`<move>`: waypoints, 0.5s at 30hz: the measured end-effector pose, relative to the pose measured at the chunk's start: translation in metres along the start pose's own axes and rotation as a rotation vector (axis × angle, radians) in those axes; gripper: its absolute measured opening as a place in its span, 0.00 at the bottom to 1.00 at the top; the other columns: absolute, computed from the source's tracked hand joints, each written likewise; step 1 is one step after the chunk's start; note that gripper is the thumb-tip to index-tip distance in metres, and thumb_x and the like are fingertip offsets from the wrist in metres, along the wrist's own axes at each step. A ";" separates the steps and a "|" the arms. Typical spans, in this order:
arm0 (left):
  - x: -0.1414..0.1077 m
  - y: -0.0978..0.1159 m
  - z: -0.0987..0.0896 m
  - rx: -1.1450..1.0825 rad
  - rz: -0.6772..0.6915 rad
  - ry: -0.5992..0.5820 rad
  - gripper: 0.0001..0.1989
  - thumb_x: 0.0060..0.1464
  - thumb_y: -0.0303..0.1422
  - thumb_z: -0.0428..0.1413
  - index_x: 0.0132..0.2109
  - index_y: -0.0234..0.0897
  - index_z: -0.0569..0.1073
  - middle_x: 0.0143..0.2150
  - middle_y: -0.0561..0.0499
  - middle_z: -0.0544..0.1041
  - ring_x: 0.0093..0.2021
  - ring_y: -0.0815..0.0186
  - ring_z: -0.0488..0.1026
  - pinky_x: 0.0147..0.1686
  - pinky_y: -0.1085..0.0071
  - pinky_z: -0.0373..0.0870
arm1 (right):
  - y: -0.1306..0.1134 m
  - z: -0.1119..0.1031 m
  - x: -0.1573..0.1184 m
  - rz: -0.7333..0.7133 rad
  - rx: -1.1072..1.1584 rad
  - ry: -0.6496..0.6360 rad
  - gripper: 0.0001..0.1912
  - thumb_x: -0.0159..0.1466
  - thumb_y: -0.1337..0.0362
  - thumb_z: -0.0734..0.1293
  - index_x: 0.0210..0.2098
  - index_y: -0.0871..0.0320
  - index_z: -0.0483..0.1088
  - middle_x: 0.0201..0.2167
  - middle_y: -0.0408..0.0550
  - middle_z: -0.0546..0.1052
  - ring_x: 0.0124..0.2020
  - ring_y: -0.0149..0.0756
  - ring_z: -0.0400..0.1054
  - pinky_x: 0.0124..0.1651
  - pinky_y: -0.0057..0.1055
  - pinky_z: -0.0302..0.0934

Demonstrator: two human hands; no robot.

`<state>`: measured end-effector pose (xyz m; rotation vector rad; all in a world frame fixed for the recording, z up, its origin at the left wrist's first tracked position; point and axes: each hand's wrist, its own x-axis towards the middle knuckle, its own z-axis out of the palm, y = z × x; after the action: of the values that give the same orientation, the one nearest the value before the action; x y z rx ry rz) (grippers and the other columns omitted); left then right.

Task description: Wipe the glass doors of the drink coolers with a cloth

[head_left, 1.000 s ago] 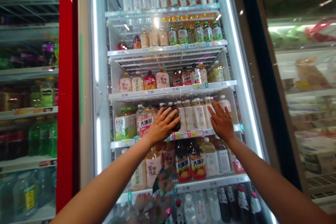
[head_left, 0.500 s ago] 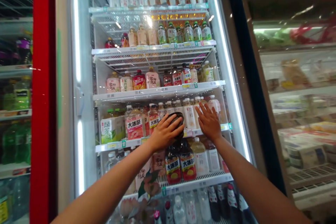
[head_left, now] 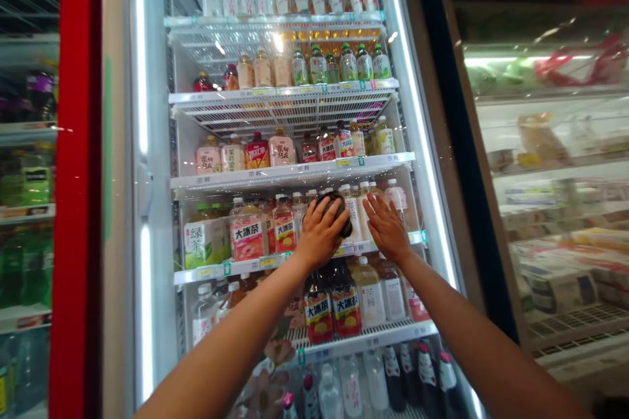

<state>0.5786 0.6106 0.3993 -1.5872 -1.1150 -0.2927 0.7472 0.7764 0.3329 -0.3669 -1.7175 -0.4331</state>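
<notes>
My left hand [head_left: 320, 230] presses a dark, rounded wad [head_left: 348, 228] against the glass door [head_left: 295, 108] of a lit drinks fridge. Its fingers spread over the wad, which looks like bunched cloth, though I cannot make out its exact kind. Just to the right, my right hand [head_left: 387, 229] lies flat on the same glass, fingers stretched and holding nothing. Behind the glass, both hands cover part of a row of pale-labelled bottles [head_left: 352, 213]. Two dark iced tea bottles [head_left: 346, 304] stand on the shelf below my left hand.
Several shelves [head_left: 295, 173] of bottled drinks fill the fridge. A door handle [head_left: 144, 190] is on the left frame. To the left stands a red-framed cooler [head_left: 78, 183]; on the right, a display case [head_left: 550, 163] holds packaged goods. Pinkish flowers [head_left: 280, 348] appear reflected in the glass.
My left hand has slid right and slightly up with the dark wad, closer to my right hand. The right hand stays flat on the glass. My view has shifted slightly.
</notes>
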 end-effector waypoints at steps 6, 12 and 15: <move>0.009 -0.018 -0.015 0.003 -0.056 -0.038 0.30 0.57 0.32 0.57 0.67 0.47 0.67 0.72 0.46 0.62 0.74 0.51 0.53 0.73 0.46 0.46 | 0.030 -0.031 -0.036 -0.042 0.068 -0.124 0.35 0.71 0.70 0.57 0.74 0.51 0.46 0.74 0.48 0.54 0.75 0.44 0.45 0.74 0.56 0.47; 0.071 0.038 0.015 -0.121 -0.391 0.121 0.33 0.61 0.44 0.56 0.70 0.40 0.62 0.76 0.40 0.53 0.76 0.46 0.45 0.73 0.41 0.38 | 0.024 -0.048 -0.031 0.113 0.326 0.076 0.32 0.69 0.72 0.57 0.71 0.49 0.58 0.68 0.50 0.66 0.70 0.42 0.58 0.70 0.51 0.58; 0.061 0.059 0.029 -0.280 -0.241 0.043 0.36 0.65 0.49 0.48 0.74 0.40 0.52 0.78 0.41 0.47 0.77 0.50 0.41 0.73 0.44 0.38 | 0.005 -0.051 -0.015 0.124 0.404 0.240 0.32 0.69 0.73 0.56 0.70 0.49 0.59 0.67 0.49 0.68 0.69 0.39 0.60 0.70 0.49 0.59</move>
<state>0.6457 0.6699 0.3936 -1.6800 -1.2760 -0.6652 0.7959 0.7564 0.3274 -0.1202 -1.4940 -0.0321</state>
